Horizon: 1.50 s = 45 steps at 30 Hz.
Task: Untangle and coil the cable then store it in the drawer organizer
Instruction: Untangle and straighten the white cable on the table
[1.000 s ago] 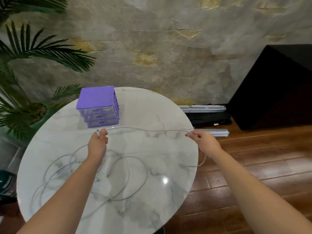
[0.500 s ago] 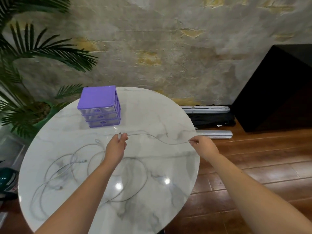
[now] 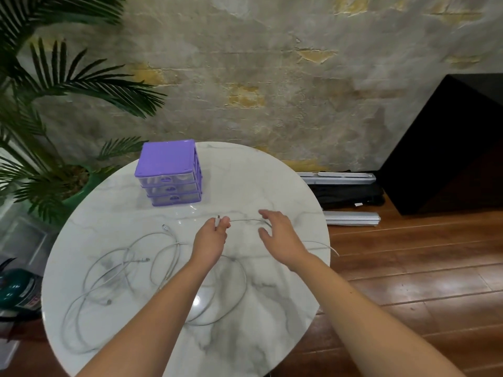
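Note:
A thin white cable (image 3: 246, 220) runs between my hands above the round marble table (image 3: 272, 180). My left hand (image 3: 211, 240) pinches the cable's plug end between thumb and fingertips. My right hand (image 3: 280, 235) is close beside it with fingers spread; the cable passes between its thumb and forefinger, and I cannot see a grip. The rest of the cable (image 3: 324, 245) trails over the table's right edge and loops back under my arms. The purple drawer organizer (image 3: 168, 172) stands at the table's back left, all drawers closed.
Several loose white cable loops (image 3: 122, 270) lie tangled on the left half of the table. A potted palm (image 3: 49, 170) stands left of the table. On the wooden floor to the right are grey bars (image 3: 351, 217) and a black cabinet (image 3: 449, 148).
My hands have come much closer together: the left moved right with the plug end, the right moved left over the table and spread its fingers. The span of cable between them has shortened.

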{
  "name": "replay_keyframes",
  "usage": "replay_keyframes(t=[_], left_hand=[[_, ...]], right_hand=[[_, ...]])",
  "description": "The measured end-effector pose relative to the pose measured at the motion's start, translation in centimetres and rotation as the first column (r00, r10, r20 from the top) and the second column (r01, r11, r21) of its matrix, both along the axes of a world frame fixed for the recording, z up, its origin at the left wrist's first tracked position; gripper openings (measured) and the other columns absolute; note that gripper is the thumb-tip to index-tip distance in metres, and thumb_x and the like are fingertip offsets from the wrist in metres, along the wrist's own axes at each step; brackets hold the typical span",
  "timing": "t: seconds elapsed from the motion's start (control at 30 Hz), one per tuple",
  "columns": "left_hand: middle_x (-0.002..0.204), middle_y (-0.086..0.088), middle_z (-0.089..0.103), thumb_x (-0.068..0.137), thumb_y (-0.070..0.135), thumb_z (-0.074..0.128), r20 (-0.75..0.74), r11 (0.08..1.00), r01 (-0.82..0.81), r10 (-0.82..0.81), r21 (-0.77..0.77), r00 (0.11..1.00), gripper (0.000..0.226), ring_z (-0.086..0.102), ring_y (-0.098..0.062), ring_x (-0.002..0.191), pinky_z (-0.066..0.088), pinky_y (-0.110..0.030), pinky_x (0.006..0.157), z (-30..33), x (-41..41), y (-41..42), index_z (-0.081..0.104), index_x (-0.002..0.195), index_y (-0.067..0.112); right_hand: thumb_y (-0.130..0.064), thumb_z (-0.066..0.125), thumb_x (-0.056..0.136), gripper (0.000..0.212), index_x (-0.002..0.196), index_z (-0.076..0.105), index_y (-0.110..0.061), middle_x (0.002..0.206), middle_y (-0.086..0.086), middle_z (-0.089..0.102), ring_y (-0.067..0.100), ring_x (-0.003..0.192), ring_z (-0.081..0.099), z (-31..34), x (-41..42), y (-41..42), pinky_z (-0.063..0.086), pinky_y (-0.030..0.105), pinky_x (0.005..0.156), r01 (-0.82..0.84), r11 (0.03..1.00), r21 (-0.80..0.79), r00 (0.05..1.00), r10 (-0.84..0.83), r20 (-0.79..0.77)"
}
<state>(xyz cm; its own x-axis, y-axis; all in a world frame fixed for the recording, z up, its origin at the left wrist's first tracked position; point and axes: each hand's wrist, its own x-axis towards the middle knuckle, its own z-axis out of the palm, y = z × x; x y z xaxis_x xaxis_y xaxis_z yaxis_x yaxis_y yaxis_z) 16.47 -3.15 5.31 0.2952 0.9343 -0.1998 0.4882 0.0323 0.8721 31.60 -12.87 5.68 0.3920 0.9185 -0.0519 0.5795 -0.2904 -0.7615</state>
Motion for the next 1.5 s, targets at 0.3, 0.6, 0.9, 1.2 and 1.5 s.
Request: replay_keyframes(t=[0.3, 0.6, 0.9, 1.2, 1.5], left_hand=[[0.064, -0.01, 0.038, 0.097, 0.04, 0.045, 0.133, 0.992, -0.105, 0.113, -0.065, 0.985, 0.044, 0.038, -0.016, 0.06, 0.04, -0.04, 0.064, -0.1, -0.4, 1.5, 0.054, 0.103, -0.003], [0.067, 0.002, 0.036, 0.103, 0.023, 0.031, 0.52, 0.747, -0.412, 0.661, -0.521, 0.541, 0.024, 0.034, -0.008, 0.052, 0.035, -0.017, 0.047, -0.4, -6.6, 5.4, 0.053, 0.094, 0.017], [0.065, 0.004, 0.018, 0.105, 0.036, 0.032, 0.484, 0.628, -0.439, 0.777, -0.643, 0.404, 0.025, 0.019, -0.005, 0.035, 0.019, -0.016, 0.037, -2.0, -10.5, 6.0, 0.048, 0.094, 0.019], [0.056, 0.006, 0.026, 0.107, 0.028, 0.03, 0.574, 0.628, -0.296, 0.778, -0.72, 0.255, 0.028, 0.024, -0.006, 0.035, 0.025, -0.015, 0.037, -1.2, -9.8, 5.2, 0.042, 0.083, 0.018], [0.062, 0.009, 0.044, 0.102, 0.043, 0.037, 0.616, 0.65, -0.244, 0.76, -0.72, 0.206, 0.027, 0.039, -0.006, 0.049, 0.047, -0.028, 0.077, 1.1, -10.2, 5.1, 0.054, 0.092, 0.025]], right_hand=[[-0.031, 0.042, 0.101, 0.024, 0.115, 0.061, -0.033, 0.097, -0.001, 0.057, 0.016, 0.096, 0.049, 0.3, -0.3, 1.3, 0.034, 0.034, 0.09, -0.008, 0.996, 0.087, 0.973, -0.013, 0.231], [-0.029, 0.037, 0.103, 0.03, 0.119, 0.062, -0.025, 0.11, 0.001, 0.058, 0.024, 0.107, 0.05, -3.0, 6.0, -2.8, 0.03, 0.033, 0.086, 0.142, 0.966, -0.215, 0.883, -0.026, 0.469], [-0.016, 0.034, 0.101, 0.033, 0.114, 0.063, -0.025, 0.116, 0.002, 0.056, 0.024, 0.112, 0.049, -4.6, 7.4, -3.3, 0.034, 0.034, 0.094, 0.263, 0.883, -0.39, 0.91, -0.093, 0.403], [-0.033, 0.048, 0.1, 0.034, 0.123, 0.065, -0.015, 0.124, 0.009, 0.062, 0.024, 0.119, 0.052, -3.6, -3.1, 2.3, 0.039, 0.035, 0.105, -0.126, 0.954, -0.271, 0.992, 0.124, -0.026], [-0.045, 0.051, 0.096, 0.029, 0.091, 0.069, -0.022, 0.07, -0.01, 0.057, 0.012, 0.068, 0.054, -0.9, -10.3, 5.0, 0.048, 0.035, 0.074, -0.282, 0.936, -0.212, 0.932, 0.215, -0.293]])
